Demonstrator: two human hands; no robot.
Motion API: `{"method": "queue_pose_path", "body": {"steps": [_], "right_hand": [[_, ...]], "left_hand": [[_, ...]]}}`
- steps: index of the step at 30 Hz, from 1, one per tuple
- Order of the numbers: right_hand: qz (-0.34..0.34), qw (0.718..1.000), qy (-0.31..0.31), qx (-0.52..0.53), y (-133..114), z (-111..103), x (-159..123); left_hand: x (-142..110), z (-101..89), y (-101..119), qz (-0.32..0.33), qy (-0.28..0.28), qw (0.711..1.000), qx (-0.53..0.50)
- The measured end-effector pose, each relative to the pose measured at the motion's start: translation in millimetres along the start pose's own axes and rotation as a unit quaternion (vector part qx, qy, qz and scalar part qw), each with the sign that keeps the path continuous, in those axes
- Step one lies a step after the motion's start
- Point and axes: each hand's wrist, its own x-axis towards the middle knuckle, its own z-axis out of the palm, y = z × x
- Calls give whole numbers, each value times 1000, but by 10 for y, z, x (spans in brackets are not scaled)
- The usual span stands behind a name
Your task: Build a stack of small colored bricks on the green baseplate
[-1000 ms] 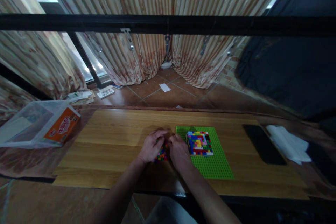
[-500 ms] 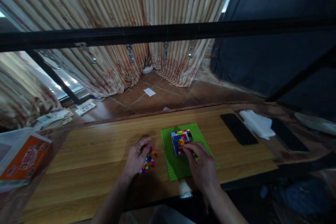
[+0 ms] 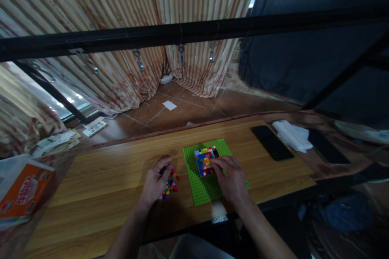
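A small block build (image 3: 202, 154) of many-coloured toy bricks stands on a green studded baseplate (image 3: 202, 194). My right hand (image 3: 232, 178) reaches over the plate from the right, thumb and forefinger pinched together at the build's right side. Whatever is between those fingertips is too small to make out. On the wood left of the plate lies a pile of loose coloured bricks (image 3: 170, 185). Resting beside that pile, my left hand (image 3: 155, 180) has bent fingers with a gap between thumb and forefinger, and it partly covers the pile's left side.
The wooden table (image 3: 106, 186) carries a black phone-like slab (image 3: 272, 143) on the right. Beyond it are a white item (image 3: 291, 135) and another dark slab (image 3: 328, 151). An orange-and-white package (image 3: 26, 190) sits at the far left. A black bar (image 3: 182, 34) crosses behind the table.
The view has shifted slightly, so the scene sits a little further left. My right fingertips remain at the build, pinched. My left hand stays beside the loose bricks.
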Motion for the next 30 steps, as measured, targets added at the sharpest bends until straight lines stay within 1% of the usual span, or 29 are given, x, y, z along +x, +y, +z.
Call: {"method": "queue_pose_path", "body": {"steps": [4,10,15,21,26,30], "right_hand": [[0,1000,-5,6,-12,-7,6],[28,999,-9,18,-54,-65,13],[91,994,-4,62,-59,-98,18],[168,980,8,110,-84,-33,44],[206,973,7,102,-99,-8,75],[214,970,10,113,-104,-5,77]], "left_hand": [[3,9,6,0,2,1000,-1],[0,25,-26,3,13,1000,15],[-5,39,-52,2,14,1000,17],[-2,50,-27,12,23,999,21],[-10,67,-34,8,26,1000,12],[-11,74,-53,12,23,1000,8]]}}
